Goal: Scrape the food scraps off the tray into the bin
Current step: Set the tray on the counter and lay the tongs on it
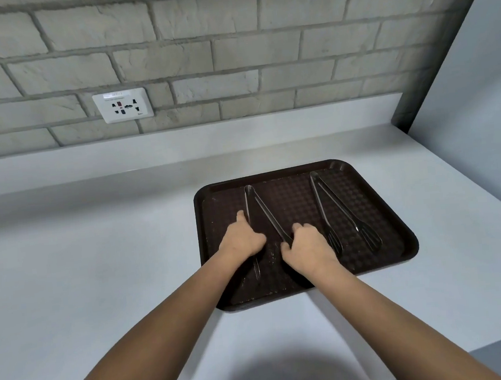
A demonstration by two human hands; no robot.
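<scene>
Tray point(395, 246) is the dark brown textured kind, sitting flat on the pale grey surface point(97, 266) near its right end, turned a bit askew. Tiny crumbs point(273, 262) are scattered over its near left part. Two pairs of dark tongs lie on it. The left tongs point(260, 207) are spread in a V with both hands on them: left hand point(241, 239) has its fingers curled around the left arm, right hand point(305, 245) grips the right arm near its tip. The right tongs point(336, 209) lie untouched just beside the right hand. Brick wall behind has a white socket point(122, 105).
</scene>
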